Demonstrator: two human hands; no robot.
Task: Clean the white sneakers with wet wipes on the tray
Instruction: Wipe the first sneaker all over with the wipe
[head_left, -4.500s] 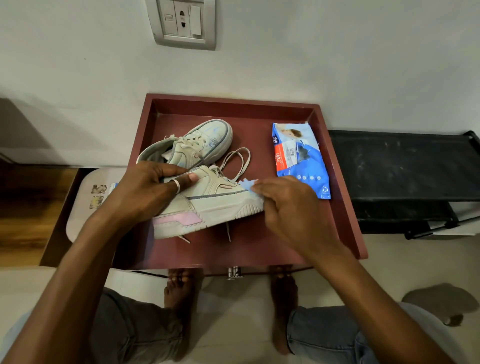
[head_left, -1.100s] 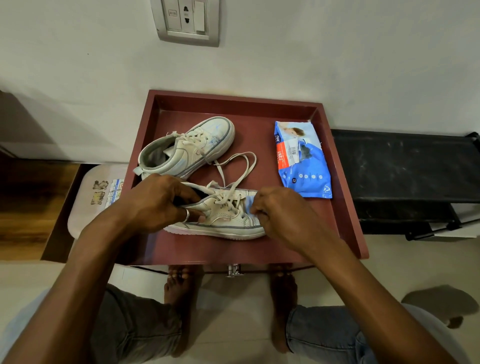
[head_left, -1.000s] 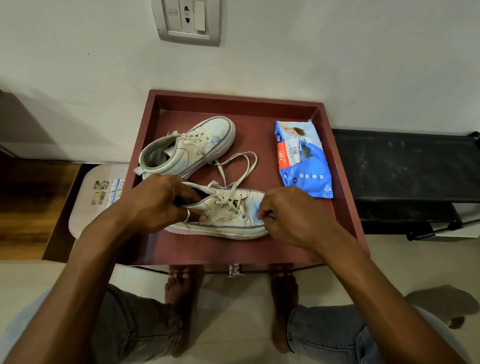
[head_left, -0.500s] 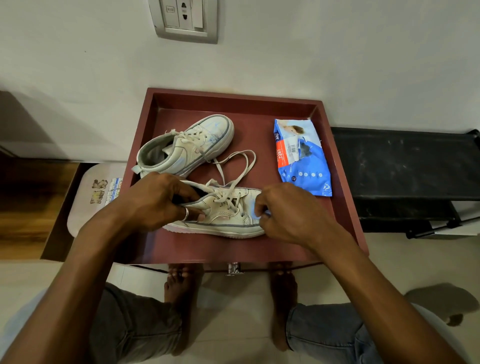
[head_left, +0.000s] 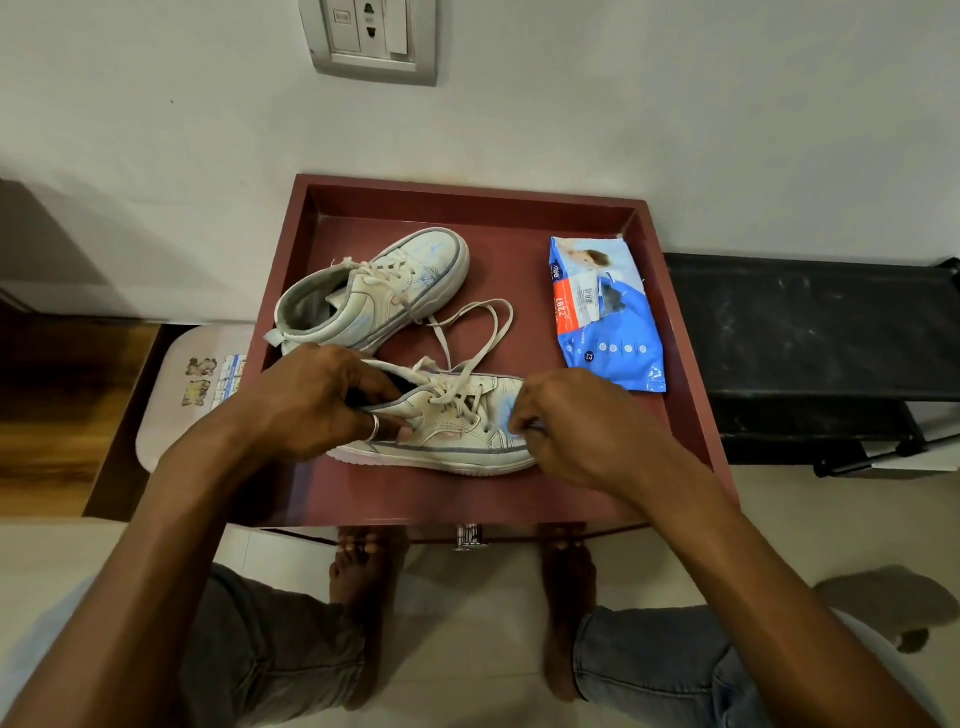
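Note:
Two white sneakers lie on a dark red tray. The near sneaker stands on its sole with its toe to the right. My left hand grips its heel and collar, thumb inside the opening. My right hand pinches a wet wipe against the toe; only a pale blue scrap of the wipe shows. The far sneaker lies behind, toe pointing up and right. Loose laces loop between the two shoes.
A blue wet wipe pack lies on the tray's right side. A black shelf stands to the right, a pale stool to the left. The wall with a socket plate is behind. My knees and bare feet show below the tray.
The near sneaker went from tilted on its side to standing on its sole. In the last second my right hand with the wipe has shifted slightly back and forth over the toe.

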